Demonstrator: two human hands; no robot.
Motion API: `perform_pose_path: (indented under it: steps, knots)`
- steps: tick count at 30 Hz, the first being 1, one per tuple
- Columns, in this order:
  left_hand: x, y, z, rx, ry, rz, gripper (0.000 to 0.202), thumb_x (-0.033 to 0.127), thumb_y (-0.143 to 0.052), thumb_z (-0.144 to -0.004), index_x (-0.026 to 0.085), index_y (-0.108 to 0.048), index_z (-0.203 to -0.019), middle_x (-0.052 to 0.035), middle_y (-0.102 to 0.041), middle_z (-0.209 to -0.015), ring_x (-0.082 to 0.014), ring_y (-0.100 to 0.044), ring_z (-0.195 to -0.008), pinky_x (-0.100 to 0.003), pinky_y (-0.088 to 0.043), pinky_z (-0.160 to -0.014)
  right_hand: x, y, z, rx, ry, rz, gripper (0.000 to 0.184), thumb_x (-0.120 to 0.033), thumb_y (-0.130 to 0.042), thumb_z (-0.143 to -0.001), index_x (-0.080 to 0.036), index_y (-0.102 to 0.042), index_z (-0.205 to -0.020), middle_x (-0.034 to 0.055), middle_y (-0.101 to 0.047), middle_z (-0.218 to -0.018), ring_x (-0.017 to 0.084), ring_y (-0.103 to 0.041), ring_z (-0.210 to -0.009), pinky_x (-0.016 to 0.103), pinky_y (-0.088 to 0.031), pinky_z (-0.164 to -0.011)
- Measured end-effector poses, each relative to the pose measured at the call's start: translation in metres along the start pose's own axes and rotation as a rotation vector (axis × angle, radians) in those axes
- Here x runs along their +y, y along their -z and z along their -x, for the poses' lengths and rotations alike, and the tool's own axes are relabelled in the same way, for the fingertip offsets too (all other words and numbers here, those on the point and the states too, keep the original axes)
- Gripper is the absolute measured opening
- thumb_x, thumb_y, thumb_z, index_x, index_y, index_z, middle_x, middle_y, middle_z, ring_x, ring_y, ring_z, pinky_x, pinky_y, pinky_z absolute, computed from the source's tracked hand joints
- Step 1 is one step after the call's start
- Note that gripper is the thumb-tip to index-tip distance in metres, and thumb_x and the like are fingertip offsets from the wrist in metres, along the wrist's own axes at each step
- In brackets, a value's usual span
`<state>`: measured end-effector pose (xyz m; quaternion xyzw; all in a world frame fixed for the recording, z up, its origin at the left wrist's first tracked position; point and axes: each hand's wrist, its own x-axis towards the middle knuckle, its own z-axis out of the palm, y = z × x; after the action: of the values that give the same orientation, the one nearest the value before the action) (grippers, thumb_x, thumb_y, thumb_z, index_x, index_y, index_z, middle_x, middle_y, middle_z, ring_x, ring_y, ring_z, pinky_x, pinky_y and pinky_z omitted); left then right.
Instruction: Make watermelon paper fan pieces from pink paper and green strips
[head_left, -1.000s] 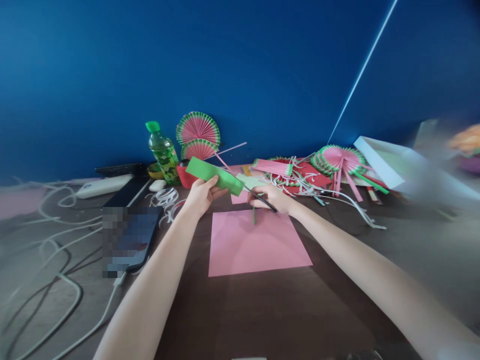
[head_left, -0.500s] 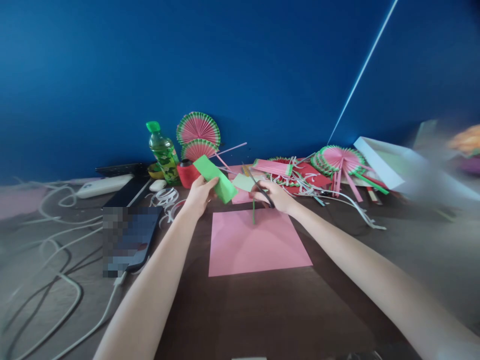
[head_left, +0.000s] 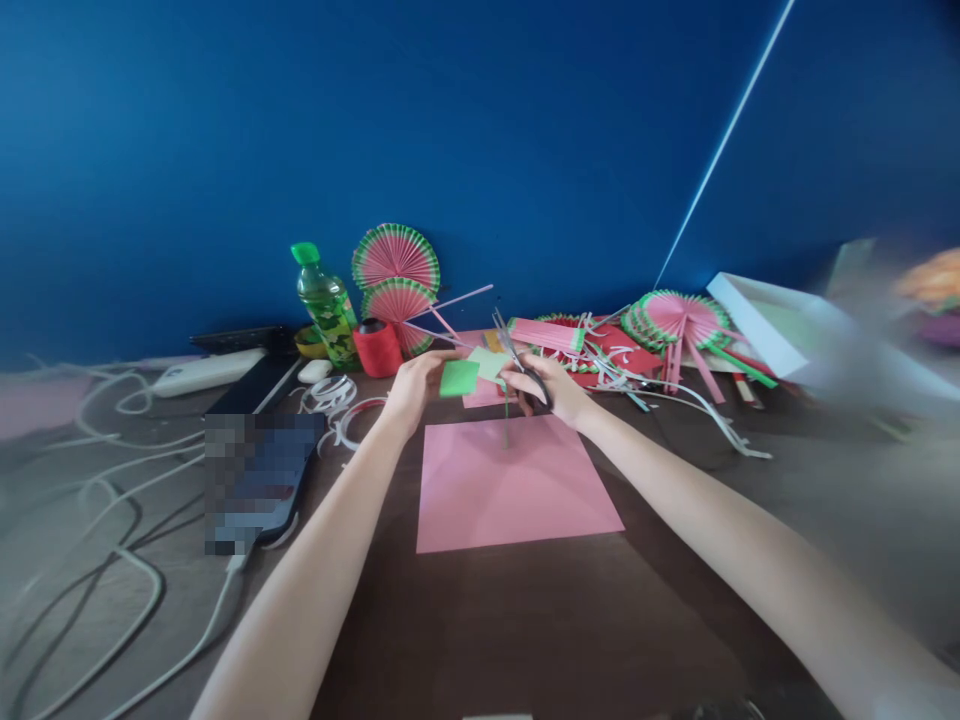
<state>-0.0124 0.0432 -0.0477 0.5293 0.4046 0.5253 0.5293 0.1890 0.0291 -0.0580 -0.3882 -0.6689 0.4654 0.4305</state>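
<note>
My left hand [head_left: 417,390] is closed on a piece of bright green paper [head_left: 459,378], part of which its fingers cover. In my right hand [head_left: 553,387] are dark-handled scissors [head_left: 510,340], their blades pointing up and away. A pale green piece of paper [head_left: 486,366] lies between the two hands, against my right fingertips; whether they pinch it I cannot tell. Below those fingers hangs a thin green strip [head_left: 506,402]. Beneath both hands, a pink sheet [head_left: 517,490] lies flat on the dark table.
Pleated pink-and-green paper fans [head_left: 396,258] lean on the blue wall beside a green-capped bottle [head_left: 327,305] and a red spool [head_left: 378,350]. Paper scraps [head_left: 619,350], more fans [head_left: 679,320] and a white box [head_left: 765,320] stand right. A phone [head_left: 266,480] and cables [head_left: 142,560] lie left.
My left hand has turned and brought the bright green paper right, beside the pale piece; less of it shows now. The scissors have tilted more upright in my right hand.
</note>
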Motion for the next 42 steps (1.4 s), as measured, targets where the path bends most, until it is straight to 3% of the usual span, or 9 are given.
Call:
perform_pose_path:
  steps: [4,9,13,18,24,29,33,37,42]
  knots:
    - [-0.003,0.0,-0.002,-0.034,-0.033,-0.01,0.031,0.028,-0.061,-0.065,0.012,-0.068,-0.091,-0.0058,-0.069,-0.079,-0.0149,-0.062,-0.071,-0.023,-0.048,-0.065,0.001,-0.001,0.0,0.008,-0.006,0.008,0.025,-0.04,-0.058,-0.075,-0.016,-0.051,-0.078,-0.0055,-0.052,-0.055,0.007,-0.049,-0.035,0.02,-0.033,-0.037]
    - [-0.01,-0.008,0.001,0.148,-0.109,-0.398,0.058,0.012,-0.064,-0.06,0.02,-0.054,-0.117,0.0005,-0.068,-0.07,-0.0151,-0.063,-0.063,-0.022,-0.046,-0.058,0.0,-0.006,0.002,0.07,0.064,0.082,0.028,-0.043,-0.059,-0.076,-0.016,-0.052,-0.079,-0.006,-0.051,-0.055,0.007,-0.047,-0.036,0.021,-0.036,-0.041]
    - [-0.018,-0.021,0.007,0.068,-0.188,-0.522,0.029,0.015,-0.062,-0.066,0.02,-0.059,-0.095,-0.0019,-0.071,-0.075,-0.0179,-0.066,-0.072,-0.023,-0.047,-0.062,0.001,-0.011,0.003,0.075,0.082,0.095,0.032,-0.046,-0.059,-0.076,-0.016,-0.055,-0.083,-0.0021,-0.057,-0.069,0.007,-0.05,-0.038,0.023,-0.038,-0.042]
    - [-0.021,-0.036,0.014,-0.054,-0.117,-0.362,0.031,0.019,-0.062,-0.067,0.02,-0.054,-0.097,-0.0031,-0.071,-0.083,-0.0176,-0.065,-0.068,-0.028,-0.049,-0.066,0.005,-0.012,0.001,0.154,0.075,0.094,0.033,-0.049,-0.061,-0.073,-0.018,-0.052,-0.076,-0.0034,-0.054,-0.066,0.008,-0.05,-0.039,0.023,-0.038,-0.042]
    - [-0.016,-0.041,0.016,-0.129,-0.033,-0.068,0.016,0.02,-0.057,-0.068,0.014,-0.064,-0.082,-0.0052,-0.068,-0.085,-0.0172,-0.064,-0.083,-0.03,-0.049,-0.08,0.003,-0.01,0.002,0.177,0.054,0.069,0.032,-0.045,-0.062,-0.072,-0.019,-0.045,-0.067,-0.0071,-0.048,-0.048,0.01,-0.05,-0.036,0.023,-0.035,-0.041]
    - [-0.019,-0.035,0.012,-0.039,0.105,0.045,0.027,0.028,-0.068,-0.065,0.014,-0.063,-0.087,-0.0054,-0.067,-0.084,-0.015,-0.063,-0.075,-0.025,-0.049,-0.067,-0.003,-0.01,0.003,0.095,0.026,0.018,0.026,-0.04,-0.058,-0.075,-0.02,-0.044,-0.067,-0.008,-0.047,-0.037,0.01,-0.048,-0.035,0.022,-0.036,-0.044]
    - [-0.017,-0.03,0.01,-0.168,0.255,0.07,0.036,0.031,-0.078,-0.055,0.012,-0.062,-0.082,-0.0046,-0.067,-0.074,-0.014,-0.062,-0.062,-0.026,-0.05,-0.06,-0.002,-0.009,0.004,0.063,0.048,0.008,0.023,-0.038,-0.058,-0.074,-0.019,-0.046,-0.07,-0.0079,-0.049,-0.039,0.01,-0.049,-0.036,0.021,-0.036,-0.042]
    - [-0.011,-0.026,0.008,-0.029,0.235,0.078,0.032,0.025,-0.077,-0.056,0.014,-0.062,-0.082,-0.0015,-0.066,-0.068,-0.014,-0.062,-0.058,-0.026,-0.052,-0.058,-0.002,-0.007,0.003,0.033,0.041,0.02,0.022,-0.038,-0.055,-0.077,-0.018,-0.048,-0.073,-0.0073,-0.05,-0.041,0.01,-0.048,-0.036,0.021,-0.035,-0.043]
    - [-0.001,-0.012,0.002,0.167,0.088,0.171,0.018,0.02,-0.068,-0.066,0.014,-0.061,-0.082,-0.0023,-0.068,-0.073,-0.0139,-0.064,-0.063,-0.027,-0.054,-0.062,0.001,-0.003,0.001,-0.133,-0.014,0.052,0.018,-0.035,-0.052,-0.077,-0.018,-0.048,-0.073,-0.0057,-0.052,-0.045,0.009,-0.048,-0.037,0.021,-0.034,-0.043]
